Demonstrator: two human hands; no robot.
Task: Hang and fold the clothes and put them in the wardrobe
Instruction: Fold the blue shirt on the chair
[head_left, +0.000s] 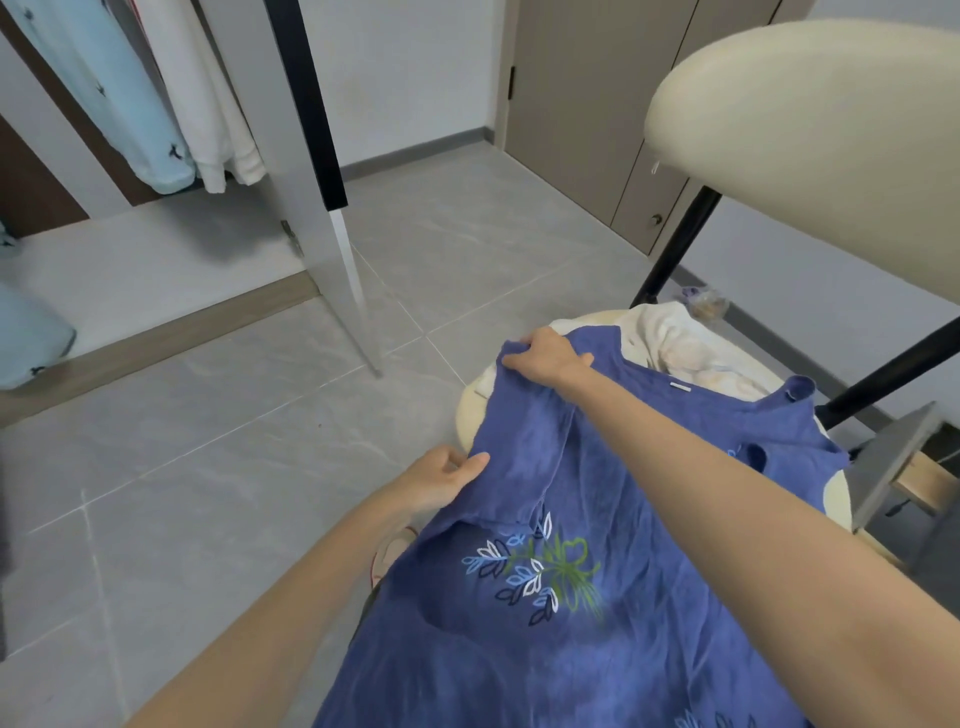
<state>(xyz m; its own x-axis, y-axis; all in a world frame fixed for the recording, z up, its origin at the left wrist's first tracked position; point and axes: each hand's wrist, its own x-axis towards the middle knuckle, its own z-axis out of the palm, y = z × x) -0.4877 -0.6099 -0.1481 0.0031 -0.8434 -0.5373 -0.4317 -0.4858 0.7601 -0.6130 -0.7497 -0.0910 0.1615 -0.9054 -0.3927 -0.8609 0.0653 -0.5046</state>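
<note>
your left hand (448, 482) and right hand (544, 359) are gripping the sleeve edge of one blue dress (613, 499); floor (249, 467) is lying open at ten o'clock.

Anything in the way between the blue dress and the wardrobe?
Nothing visible. Left hand and right hand grip the blue dress on the chair seat; only floor tiles lie toward the wardrobe, its door swung open at the side.

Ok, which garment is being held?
The dark blue dress, gripped by left hand and right hand; the cream garment lies on the chair, hanging clothes are untouched.
</note>
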